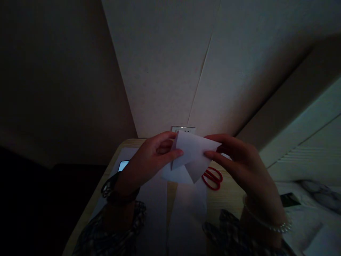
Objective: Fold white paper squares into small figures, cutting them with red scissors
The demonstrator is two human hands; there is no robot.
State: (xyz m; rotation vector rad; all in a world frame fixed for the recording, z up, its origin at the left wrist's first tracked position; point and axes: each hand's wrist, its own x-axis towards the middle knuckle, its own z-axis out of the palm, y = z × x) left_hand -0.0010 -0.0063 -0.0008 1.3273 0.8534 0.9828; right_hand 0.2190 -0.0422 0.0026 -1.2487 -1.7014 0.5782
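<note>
Loose white sheets (186,213) were seen lying flat on the tabletop (229,199), nearest. Above them, the folded paper (193,154) was pinched at both ends, with the left hand (151,158) and right hand (238,156) equally close and its long axis running left to right. Red scissors (213,178) were spotted just behind, and a wall outlet (183,129) beyond.

The folded paper (194,156) between the left hand (151,158) and right hand (237,156) is plain white. The scissors (213,178) just under the right hand have red handles. The sleeves (117,227) are plaid, the right wrist's bead bracelet (277,227) is white, and the tabletop (229,195) under the hands is pale wood.
</note>
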